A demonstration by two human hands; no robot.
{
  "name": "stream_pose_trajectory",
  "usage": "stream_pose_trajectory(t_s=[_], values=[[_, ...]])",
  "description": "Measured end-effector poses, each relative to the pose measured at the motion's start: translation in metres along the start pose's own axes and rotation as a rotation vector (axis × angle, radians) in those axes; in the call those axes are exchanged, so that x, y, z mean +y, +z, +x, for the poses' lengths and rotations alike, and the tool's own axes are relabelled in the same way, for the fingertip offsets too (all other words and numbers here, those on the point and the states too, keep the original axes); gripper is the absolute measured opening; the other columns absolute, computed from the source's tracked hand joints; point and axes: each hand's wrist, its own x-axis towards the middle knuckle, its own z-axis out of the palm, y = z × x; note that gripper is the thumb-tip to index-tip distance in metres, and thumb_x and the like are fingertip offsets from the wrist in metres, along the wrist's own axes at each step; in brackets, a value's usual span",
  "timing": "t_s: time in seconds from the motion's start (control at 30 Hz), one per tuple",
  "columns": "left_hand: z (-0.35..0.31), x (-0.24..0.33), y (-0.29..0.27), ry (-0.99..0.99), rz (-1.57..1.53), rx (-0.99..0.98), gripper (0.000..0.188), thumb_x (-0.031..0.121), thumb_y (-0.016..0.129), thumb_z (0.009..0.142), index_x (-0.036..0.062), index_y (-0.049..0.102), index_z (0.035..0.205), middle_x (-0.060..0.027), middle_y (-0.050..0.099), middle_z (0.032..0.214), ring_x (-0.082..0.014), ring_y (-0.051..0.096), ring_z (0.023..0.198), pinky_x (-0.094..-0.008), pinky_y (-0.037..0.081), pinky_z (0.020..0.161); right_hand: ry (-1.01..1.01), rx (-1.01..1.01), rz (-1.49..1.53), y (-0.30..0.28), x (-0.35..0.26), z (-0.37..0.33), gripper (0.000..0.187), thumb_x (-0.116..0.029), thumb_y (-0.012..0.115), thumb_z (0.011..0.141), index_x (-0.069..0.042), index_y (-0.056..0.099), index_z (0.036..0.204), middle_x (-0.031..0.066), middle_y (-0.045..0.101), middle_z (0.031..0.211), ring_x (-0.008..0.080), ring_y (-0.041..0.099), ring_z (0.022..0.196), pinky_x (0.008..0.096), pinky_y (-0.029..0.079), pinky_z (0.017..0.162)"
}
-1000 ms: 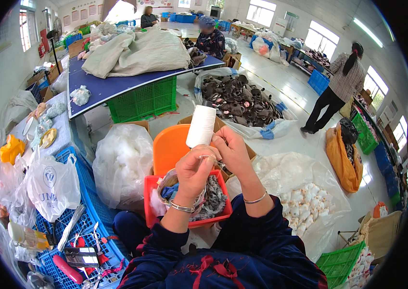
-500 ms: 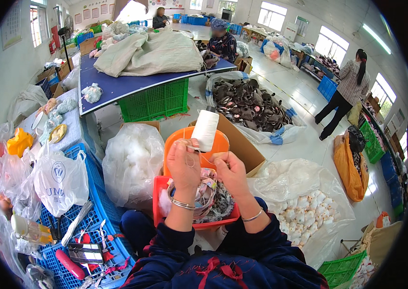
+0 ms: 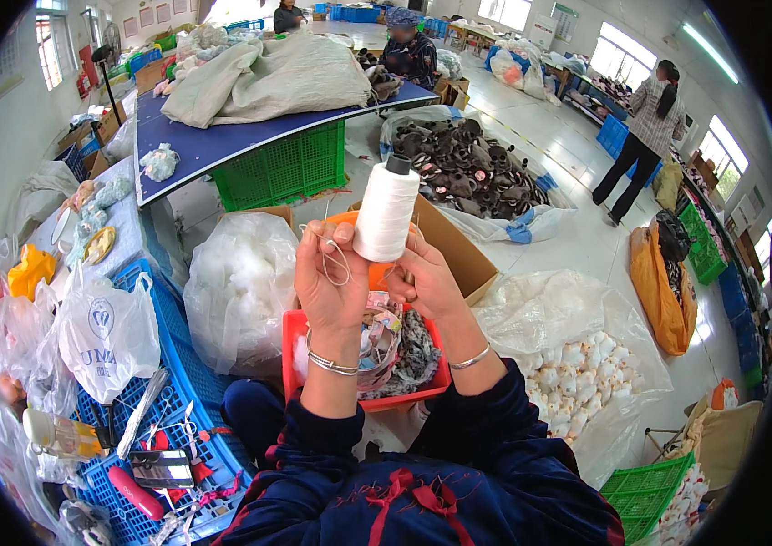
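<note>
Though two hands [image 3: 331, 289] [image 3: 431, 284], one white spool [image 3: 387, 215].

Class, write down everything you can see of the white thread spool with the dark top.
The white, slightly tapering thread spool looks smooth and closely wound; a short dark tube end sticks out of its top. It stands tilted in the air before the person, top leaning right. The right hand holds its lower right side. The left hand is close by its lower left; whether they touch is unclear.
</note>
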Motion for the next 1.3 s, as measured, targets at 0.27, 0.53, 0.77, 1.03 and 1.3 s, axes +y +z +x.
stream_pose_trajectory(t_s=[0.27, 0.53, 0.77, 1.03, 1.3], values=[[0.043, 0.032, -0.017, 0.208, 0.106, 0.028, 0.011, 0.014, 0.055, 0.097, 0.0063, 0.06, 0.092, -0.0002, 0.063, 0.079, -0.0146, 0.059, 0.088, -0.0327, 0.046, 0.094, -0.157, 0.161, 0.203, -0.073, -0.022, 0.005, 0.015, -0.017, 0.052, 0.102, -0.014, 0.049, 0.088, -0.005, 0.037, 0.067, 0.004, 0.034, 0.051, 0.0187, 0.029, 0.042], [0.075, 0.019, -0.016, 0.12, 0.041, -0.06, 0.01, 0.013, 0.059, 0.095, 0.0062, 0.06, 0.088, -0.001, 0.063, 0.076, -0.0157, 0.057, 0.087, -0.0324, 0.047, 0.093, -0.138, 0.154, 0.148, -0.078, -0.025, 0.064, 0.008, -0.017, 0.052, 0.1, -0.014, 0.053, 0.093, -0.0017, 0.05, 0.073, 0.0049, 0.037, 0.051, 0.0187, 0.028, 0.042], [0.085, -0.011, 0.004, 0.043, 0.086, -0.014, 0.013, 0.016, 0.057, 0.097, 0.008, 0.059, 0.087, 0.0006, 0.06, 0.074, -0.0143, 0.057, 0.087, -0.0318, 0.046, 0.09, 0.128, -0.006, 0.152, -0.016, 0.014, 0.091, 0.009, -0.021, 0.057, 0.098, -0.014, 0.054, 0.092, -0.004, 0.041, 0.067, 0.0075, 0.036, 0.05, 0.0222, 0.027, 0.043], [0.102, 0.029, 0.003, 0.172, 0.225, -0.067, 0.012, 0.016, 0.056, 0.098, 0.0087, 0.058, 0.088, 0.002, 0.061, 0.076, -0.0126, 0.057, 0.088, -0.031, 0.045, 0.093, -0.11, 0.077, 0.251, -0.106, -0.02, 0.079, 0.018, -0.017, 0.054, 0.1, -0.014, 0.048, 0.084, -0.0057, 0.036, 0.065, 0.0047, 0.032, 0.049, 0.0209, 0.027, 0.042], [0.104, 0.057, -0.021, 0.306, 0.328, 0.065, 0.017, 0.022, 0.055, 0.099, 0.0123, 0.055, 0.085, 0.0048, 0.055, 0.074, -0.011, 0.056, 0.086, -0.0353, 0.046, 0.091, -0.227, 0.26, 0.264, -0.132, -0.039, 0.07, 0.019, -0.017, 0.055, 0.1, -0.015, 0.048, 0.083, -0.0066, 0.036, 0.065, 0.0039, 0.034, 0.049, 0.0195, 0.028, 0.041]])
